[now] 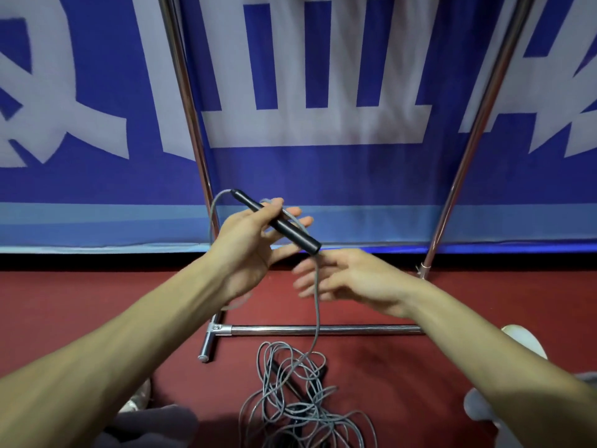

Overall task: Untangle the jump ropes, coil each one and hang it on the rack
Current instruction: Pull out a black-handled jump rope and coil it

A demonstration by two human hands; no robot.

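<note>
My left hand point(248, 253) holds one black handle point(277, 221) above the rack's base bar point(323, 330), with the thumb laid across it. My right hand point(349, 276) is spread wide and holds nothing. It is blurred, just beside the grey cord point(318, 318) dropping from the handle, and I cannot tell whether it touches. The cord runs down past the base bar into the tangle point(300, 399) on the floor in front of the bar.

Procedure, as I judge it:
- Let the cord slide through the right hand.
- Lift slowly and stop at any snag.
- Free each crossing by hand.
- Do not jerk, because pulling probably tightens knots.
</note>
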